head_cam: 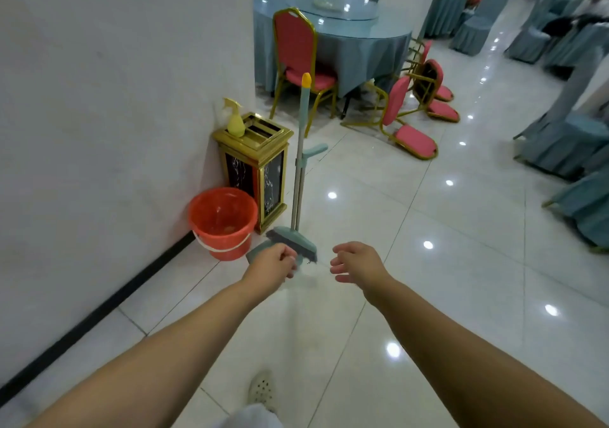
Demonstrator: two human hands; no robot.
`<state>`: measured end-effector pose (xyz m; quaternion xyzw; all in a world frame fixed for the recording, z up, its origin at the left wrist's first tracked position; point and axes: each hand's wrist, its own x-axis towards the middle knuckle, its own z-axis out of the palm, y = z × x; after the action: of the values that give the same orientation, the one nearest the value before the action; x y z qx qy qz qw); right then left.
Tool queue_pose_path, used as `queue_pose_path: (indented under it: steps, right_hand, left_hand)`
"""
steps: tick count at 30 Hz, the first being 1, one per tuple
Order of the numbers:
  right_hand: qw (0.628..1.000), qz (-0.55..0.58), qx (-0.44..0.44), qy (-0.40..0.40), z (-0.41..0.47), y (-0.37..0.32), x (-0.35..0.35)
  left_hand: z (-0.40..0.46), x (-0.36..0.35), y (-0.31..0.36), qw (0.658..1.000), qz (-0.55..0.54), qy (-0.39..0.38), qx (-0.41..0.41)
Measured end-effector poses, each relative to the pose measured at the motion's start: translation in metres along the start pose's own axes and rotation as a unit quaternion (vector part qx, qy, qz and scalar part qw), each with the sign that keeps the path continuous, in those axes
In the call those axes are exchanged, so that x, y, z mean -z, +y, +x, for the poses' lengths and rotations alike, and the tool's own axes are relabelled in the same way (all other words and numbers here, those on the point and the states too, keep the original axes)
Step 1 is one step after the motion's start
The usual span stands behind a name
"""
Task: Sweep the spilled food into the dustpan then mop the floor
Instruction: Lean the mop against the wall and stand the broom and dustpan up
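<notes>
Just below the middle of the frame both arms stretch forward. The left hand (272, 262) has its fingers curled in loosely and grasps nothing that can be made out; it overlaps the dustpan (258, 253) in the picture, but whether it touches it cannot be told. The right hand (357, 261) is released, fingers relaxed and apart, holding nothing. Just above the hands the broom (298, 177) stands upright, its head on the floor (428, 295) with the dustpan. Left of them sits a red bucket (222, 221) beside a gold bin (257, 164) carrying a yellow spray bottle (235, 122). No spilled food or mop is visible. By my judgement the task is at its start: tools not yet picked up, sweeping and mopping all remain.
</notes>
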<state>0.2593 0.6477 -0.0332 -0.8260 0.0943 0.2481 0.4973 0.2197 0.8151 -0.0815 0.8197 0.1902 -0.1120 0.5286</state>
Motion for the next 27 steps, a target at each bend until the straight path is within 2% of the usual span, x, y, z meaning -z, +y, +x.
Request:
queue_pose_path:
  steps: [8, 17, 27]
  right_hand:
    - [1.0, 0.002, -0.009, 0.017, 0.109, -0.067, -0.003]
    - [1.0, -0.028, 0.0, -0.008, 0.226, -0.111, -0.001]
    - [0.989, -0.126, 0.053, -0.053, 0.386, -0.152, 0.03]
  left_hand:
    - [0.115, 0.054, 0.026, 0.999, -0.011, 0.044, -0.001]
    - [0.203, 0.062, 0.054, 0.998, -0.031, 0.059, 0.01]
    - [0.315, 0.057, 0.135, 0.985, -0.038, 0.169, -0.001]
